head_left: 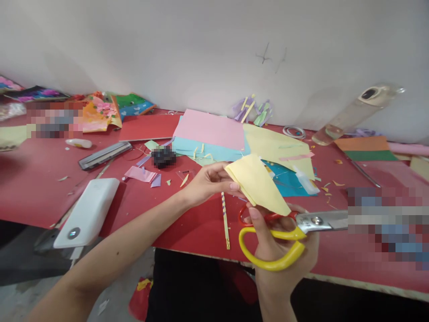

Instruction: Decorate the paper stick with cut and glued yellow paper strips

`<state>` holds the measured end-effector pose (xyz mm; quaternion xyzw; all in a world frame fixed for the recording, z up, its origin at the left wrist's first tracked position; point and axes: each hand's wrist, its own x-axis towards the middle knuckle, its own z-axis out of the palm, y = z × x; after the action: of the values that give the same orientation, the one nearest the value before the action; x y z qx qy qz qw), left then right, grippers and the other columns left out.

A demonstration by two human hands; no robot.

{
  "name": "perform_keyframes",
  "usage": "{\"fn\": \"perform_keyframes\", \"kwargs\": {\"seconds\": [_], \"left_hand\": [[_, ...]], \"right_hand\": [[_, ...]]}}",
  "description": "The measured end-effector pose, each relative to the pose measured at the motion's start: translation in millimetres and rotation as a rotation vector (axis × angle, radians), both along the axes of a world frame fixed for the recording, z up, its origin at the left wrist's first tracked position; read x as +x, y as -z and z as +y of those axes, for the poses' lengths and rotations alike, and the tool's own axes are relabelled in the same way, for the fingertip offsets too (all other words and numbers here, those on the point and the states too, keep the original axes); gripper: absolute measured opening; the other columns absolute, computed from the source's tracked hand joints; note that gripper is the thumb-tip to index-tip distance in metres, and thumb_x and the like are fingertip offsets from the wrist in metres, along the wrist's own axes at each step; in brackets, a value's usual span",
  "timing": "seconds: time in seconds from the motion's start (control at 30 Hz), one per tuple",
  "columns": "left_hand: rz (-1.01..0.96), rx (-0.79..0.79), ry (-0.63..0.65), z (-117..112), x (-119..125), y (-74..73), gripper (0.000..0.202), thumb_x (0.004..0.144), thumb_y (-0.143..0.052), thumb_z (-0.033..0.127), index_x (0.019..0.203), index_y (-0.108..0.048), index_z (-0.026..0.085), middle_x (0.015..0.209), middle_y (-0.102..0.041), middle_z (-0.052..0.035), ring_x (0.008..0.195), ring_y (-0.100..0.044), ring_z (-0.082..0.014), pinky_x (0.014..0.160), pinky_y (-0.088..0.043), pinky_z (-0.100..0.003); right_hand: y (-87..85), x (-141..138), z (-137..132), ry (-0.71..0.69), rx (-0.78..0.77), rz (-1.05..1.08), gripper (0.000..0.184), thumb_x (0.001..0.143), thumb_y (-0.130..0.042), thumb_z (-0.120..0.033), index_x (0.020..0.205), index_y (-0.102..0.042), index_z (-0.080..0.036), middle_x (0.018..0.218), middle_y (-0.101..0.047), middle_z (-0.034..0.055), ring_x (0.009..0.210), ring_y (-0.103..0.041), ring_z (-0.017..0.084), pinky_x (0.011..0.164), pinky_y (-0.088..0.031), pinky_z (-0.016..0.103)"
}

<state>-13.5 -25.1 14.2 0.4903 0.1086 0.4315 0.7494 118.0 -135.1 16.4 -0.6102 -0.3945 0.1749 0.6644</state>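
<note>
A folded piece of pale yellow paper (259,181) is pinched in my left hand (216,182), thumb on its left edge. My right hand (284,255) is closed around scissors (273,264) with one yellow and one red handle, their metal blades pointing right. The right thumb and fingers also touch the paper's lower edge. Part of the blades runs into a blurred patch. Below my left hand, a patterned pencil (225,223) lies on the red tabletop (187,228).
Pink paper (211,129), yellow paper (278,138) and blue sheets lie at the back. A tilted clear bottle (351,118) leans at the right wall. On the left are a white power bank (89,212) with a cable and a grey harmonica-like bar (105,155). Paper scraps are scattered about.
</note>
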Motion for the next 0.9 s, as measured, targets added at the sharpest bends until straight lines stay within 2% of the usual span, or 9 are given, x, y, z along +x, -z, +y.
{"fn": "perform_keyframes", "kwargs": {"seconds": [0.17, 0.3, 0.4, 0.5, 0.6, 0.77, 0.9], "left_hand": [[0.02, 0.035, -0.003, -0.3, -0.3, -1.0, 0.015, 0.077, -0.073, 0.018, 0.09, -0.066, 0.015, 0.085, -0.073, -0.0028, 0.079, -0.071, -0.0158, 0.074, -0.06, -0.028], [0.017, 0.097, -0.018, -0.8, -1.3, -3.1, 0.013, 0.074, -0.075, 0.014, 0.085, -0.067, 0.016, 0.084, -0.073, -0.0018, 0.08, -0.072, -0.0161, 0.076, -0.06, -0.029], [0.034, 0.106, -0.043, -1.9, -1.7, -5.9, 0.016, 0.072, -0.077, 0.016, 0.085, -0.068, 0.016, 0.084, -0.073, -0.0025, 0.08, -0.072, -0.0173, 0.076, -0.06, -0.031], [0.069, 0.106, -0.109, -3.1, -2.0, -9.6, 0.014, 0.071, -0.077, 0.021, 0.082, -0.07, 0.015, 0.08, -0.073, -0.0033, 0.076, -0.072, -0.0175, 0.072, -0.06, -0.03], [0.109, 0.13, -0.156, -4.1, -2.6, -12.6, 0.012, 0.072, -0.077, 0.022, 0.079, -0.071, 0.014, 0.079, -0.073, -0.0039, 0.072, -0.071, -0.0164, 0.07, -0.059, -0.029], [0.199, 0.083, -0.156, -4.8, -3.8, -12.9, 0.014, 0.071, -0.077, 0.027, 0.079, -0.072, 0.016, 0.08, -0.073, -0.0039, 0.072, -0.07, -0.0172, 0.071, -0.059, -0.031], [0.22, 0.063, -0.148, -5.3, -4.2, -12.1, 0.015, 0.071, -0.077, 0.026, 0.08, -0.073, 0.016, 0.081, -0.074, -0.0044, 0.074, -0.071, -0.0174, 0.073, -0.059, -0.031]], "right_hand": [[-3.7, -2.8, 5.1, 0.009, 0.005, -0.015, 0.044, 0.066, -0.082, -0.027, 0.099, -0.054, -0.021, 0.086, -0.067, 0.0086, 0.056, -0.067, 0.021, 0.054, -0.058, 0.036], [-3.8, -1.1, 8.7, 0.051, 0.005, -0.071, 0.042, 0.064, -0.082, -0.029, 0.095, -0.057, -0.02, 0.08, -0.065, 0.0062, 0.06, -0.067, 0.021, 0.054, -0.057, 0.034], [-1.1, 0.3, 9.3, 0.075, 0.01, -0.036, 0.045, 0.062, -0.083, -0.028, 0.098, -0.057, -0.019, 0.083, -0.065, 0.006, 0.059, -0.066, 0.019, 0.054, -0.057, 0.033], [-0.5, -0.6, 8.9, 0.036, 0.006, 0.038, 0.045, 0.064, -0.083, -0.027, 0.1, -0.057, -0.02, 0.084, -0.065, 0.0047, 0.056, -0.065, 0.017, 0.055, -0.058, 0.032], [-3.6, -2.6, 7.7, 0.0, 0.002, 0.074, 0.041, 0.067, -0.081, -0.027, 0.099, -0.058, -0.02, 0.085, -0.065, 0.0043, 0.063, -0.065, 0.018, 0.059, -0.058, 0.032], [-9.0, -1.0, 5.3, -0.082, -0.056, 0.147, 0.036, 0.073, -0.075, -0.025, 0.103, -0.056, -0.021, 0.087, -0.066, 0.0064, 0.061, -0.065, 0.019, 0.058, -0.057, 0.036], [-6.8, 0.2, 4.9, -0.114, -0.082, 0.173, 0.022, 0.079, -0.069, -0.028, 0.096, -0.058, -0.019, 0.082, -0.066, 0.0074, 0.058, -0.063, 0.02, 0.056, -0.055, 0.037]]}}
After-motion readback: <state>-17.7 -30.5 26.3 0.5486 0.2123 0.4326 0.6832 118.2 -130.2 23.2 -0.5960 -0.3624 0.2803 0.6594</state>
